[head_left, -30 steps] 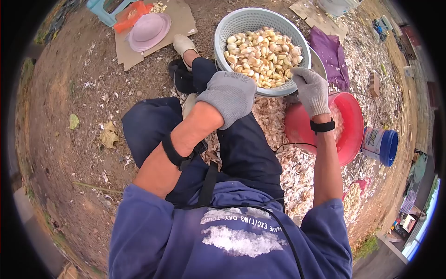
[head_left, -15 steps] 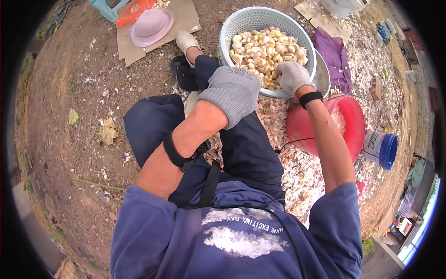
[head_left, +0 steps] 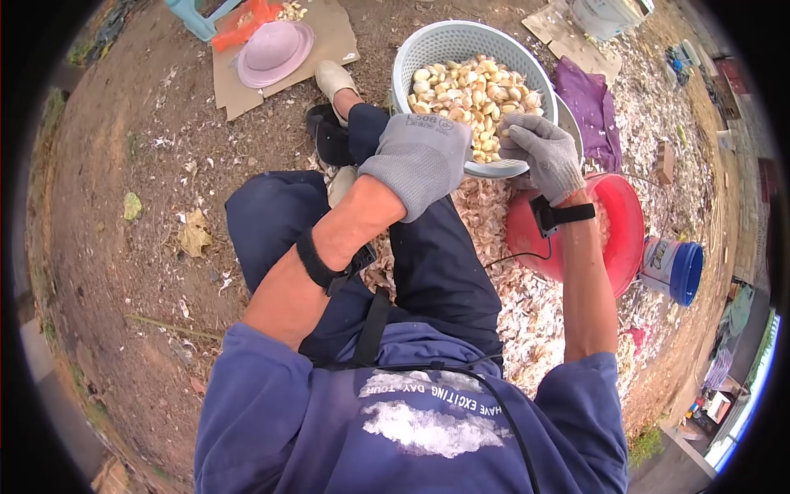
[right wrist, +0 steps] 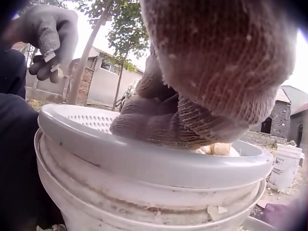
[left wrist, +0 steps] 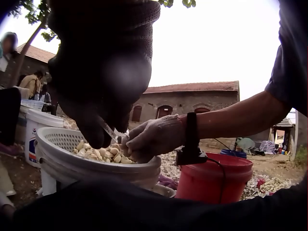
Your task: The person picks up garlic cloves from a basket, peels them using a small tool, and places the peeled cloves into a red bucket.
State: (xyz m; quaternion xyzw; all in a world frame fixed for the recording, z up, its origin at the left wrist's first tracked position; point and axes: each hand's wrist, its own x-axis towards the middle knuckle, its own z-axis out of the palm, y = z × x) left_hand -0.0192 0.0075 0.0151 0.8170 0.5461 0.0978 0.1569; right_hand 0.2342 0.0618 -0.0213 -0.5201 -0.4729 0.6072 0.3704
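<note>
My left hand (head_left: 428,160), in a grey coated glove, is at the near left rim of a grey plastic basket (head_left: 407,70). Its fingers curl round a small knife (left wrist: 107,129), whose narrow blade shows below the dark glove in the left wrist view. Pale bits show by its fingertips in the right wrist view. My right hand (head_left: 543,156), in a knitted glove, hovers over the near right rim with fingers bent inward toward the blade. Whether it holds a clove I cannot tell. Many garlic cloves (head_left: 469,95) fill the basket, which sits on a white bucket (right wrist: 144,202).
A red bucket (head_left: 527,218) stands right of my knees, beside a blue-and-white pail (head_left: 675,267). Garlic skins (head_left: 531,321) cover the ground. A purple cloth (head_left: 588,111) lies right of the basket. Cardboard with a pink hat (head_left: 276,51) is at the upper left.
My right hand first dipped into the garlic cloves, then drew back to the right rim and turned, its fingers now pointing left. The left hand has shifted slightly right.
</note>
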